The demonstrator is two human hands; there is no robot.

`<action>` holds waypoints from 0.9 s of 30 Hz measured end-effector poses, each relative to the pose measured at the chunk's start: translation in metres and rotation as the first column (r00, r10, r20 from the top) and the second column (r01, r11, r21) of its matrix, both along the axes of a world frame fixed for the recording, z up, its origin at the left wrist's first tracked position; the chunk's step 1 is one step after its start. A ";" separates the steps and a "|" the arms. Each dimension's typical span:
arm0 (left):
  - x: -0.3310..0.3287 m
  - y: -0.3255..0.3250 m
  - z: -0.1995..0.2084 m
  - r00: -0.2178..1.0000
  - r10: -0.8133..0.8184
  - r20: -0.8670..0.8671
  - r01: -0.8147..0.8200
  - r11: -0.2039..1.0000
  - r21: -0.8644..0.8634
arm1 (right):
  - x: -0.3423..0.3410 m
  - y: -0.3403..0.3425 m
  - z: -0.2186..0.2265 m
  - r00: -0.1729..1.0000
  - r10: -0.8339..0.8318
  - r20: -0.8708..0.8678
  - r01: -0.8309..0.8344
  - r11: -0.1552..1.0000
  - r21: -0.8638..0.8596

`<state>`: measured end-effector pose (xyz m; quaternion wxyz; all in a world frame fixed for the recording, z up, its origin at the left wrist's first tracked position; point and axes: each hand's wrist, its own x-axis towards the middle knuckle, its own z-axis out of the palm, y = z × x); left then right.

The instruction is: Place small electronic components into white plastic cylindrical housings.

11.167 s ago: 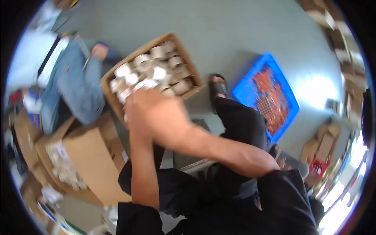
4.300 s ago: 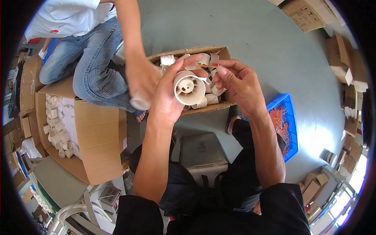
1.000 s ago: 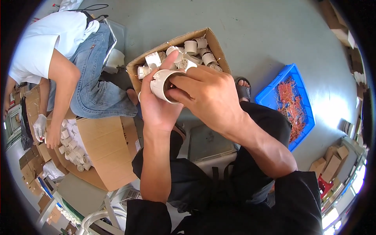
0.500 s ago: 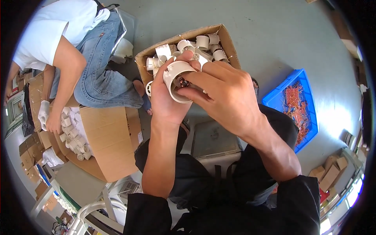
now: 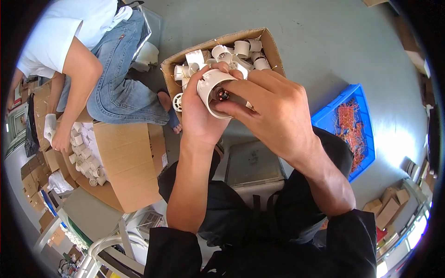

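My left hand (image 5: pixel 200 121) is wrapped around a white plastic cylindrical housing (image 5: pixel 204 88), its wide opening tilted toward me. Inside the opening sits a small dark part with coppery bits (image 5: pixel 223 95). The thumb and index finger of my right hand (image 5: pixel 280 109) reach into the opening and close about this part; how firmly they grip it cannot be made out. Just beyond my hands stands a cardboard box (image 5: pixel 274 48) holding several similar white housings (image 5: pixel 241 49), some with thin wires. A white slotted round piece (image 5: pixel 177 102) shows beside my left hand.
A blue bin (image 5: pixel 368 134) with orange-red wired pieces (image 5: pixel 347 120) stands on the floor at right. At left a co-worker in jeans (image 5: pixel 123 69) reaches into another cardboard box (image 5: pixel 127 157) of white housings. A grey-topped stool (image 5: pixel 255 164) is between my knees.
Both hands and the housing have shifted slightly to the right in the picture. The dark part inside shows a bit more plainly between my right fingers. My hold looks the same.
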<state>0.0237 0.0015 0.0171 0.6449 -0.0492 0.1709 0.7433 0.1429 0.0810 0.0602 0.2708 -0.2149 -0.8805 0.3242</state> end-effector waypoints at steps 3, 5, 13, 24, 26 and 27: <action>-0.002 0.000 -0.001 1.000 -0.006 0.004 0.006 0.998 0.062 | 0.000 0.002 0.003 0.996 0.029 -0.090 -0.023 0.997 0.068; -0.003 -0.001 -0.001 1.000 0.024 0.015 -0.023 0.999 -0.045 | 0.000 0.005 0.007 0.980 0.013 -0.198 -0.006 0.999 0.035; -0.003 -0.002 -0.002 0.994 -0.014 -0.113 0.015 1.000 0.007 | 0.001 0.013 0.008 0.994 0.047 -0.095 -0.078 0.933 -0.352; 0.010 -0.010 -0.006 0.973 0.035 -0.228 -0.081 0.977 -0.197 | 0.005 0.008 -0.001 0.991 0.128 0.038 -0.098 0.890 -0.445; 0.012 -0.010 -0.007 0.970 0.014 -0.241 -0.059 0.982 -0.180 | 0.007 0.007 -0.003 0.992 0.127 0.025 -0.103 0.889 -0.446; 0.012 -0.010 -0.007 0.971 0.018 -0.238 -0.060 0.984 -0.170 | 0.007 0.006 -0.002 0.992 0.122 0.028 -0.096 0.888 -0.450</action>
